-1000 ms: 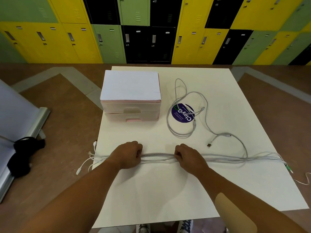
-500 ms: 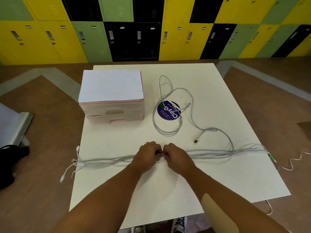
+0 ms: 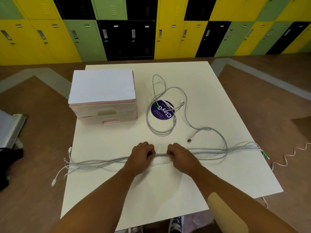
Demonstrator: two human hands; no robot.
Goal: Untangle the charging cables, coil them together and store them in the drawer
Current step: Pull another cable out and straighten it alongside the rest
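Note:
A long bundle of grey-white charging cables [image 3: 217, 151] lies stretched left to right across the near part of the white table [image 3: 168, 190]. My left hand [image 3: 142, 156] and my right hand [image 3: 180, 156] both grip the bundle near its middle, a short gap apart. The bundle's plug ends hang over the table's left edge [image 3: 67, 165] and reach its right edge. Another grey cable [image 3: 161, 130] lies loosely looped behind the bundle. A pink two-drawer box [image 3: 104, 105] stands at the back left with both drawers closed.
A round purple sticker [image 3: 162, 109] lies under the looped cable. A thin pinkish wire [image 3: 289, 158] curls on the brown floor to the right. A black object [image 3: 6, 165] and a grey panel sit at the left. Coloured lockers line the back wall.
My hands came together along the bundle from a wide grip, then parted slightly. The view shifted, so the table sits more to the left and lower than a second ago.

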